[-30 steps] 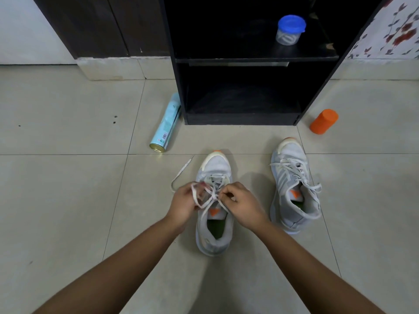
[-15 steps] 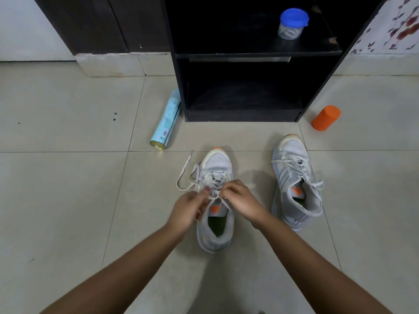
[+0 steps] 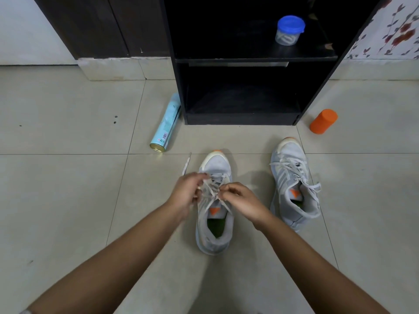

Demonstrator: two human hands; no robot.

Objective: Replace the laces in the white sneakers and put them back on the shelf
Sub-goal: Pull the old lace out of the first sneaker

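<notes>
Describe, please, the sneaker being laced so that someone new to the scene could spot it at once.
Find the black shelf unit on the tiled floor; before it, toes towards it, sit the left sneaker and the right sneaker. You want the left sneaker, nearer the spray can. Only its lace is pinched by the left hand and the right hand.

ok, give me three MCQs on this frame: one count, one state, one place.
1. Pale grey-white fabric sneakers on the tiled floor: A) one B) two C) three.
2. The left hand and right hand: A) lie flat on the floor B) hang idle C) pinch one sneaker's white lace in their fingers.
3. The clear plastic jar with a blue lid stands: A) on the black wooden shelf unit's upper board B) on the floor C) in a sneaker.
B: a pair shows. C: fingers curl on the lace. A: jar sits on the board.
</notes>
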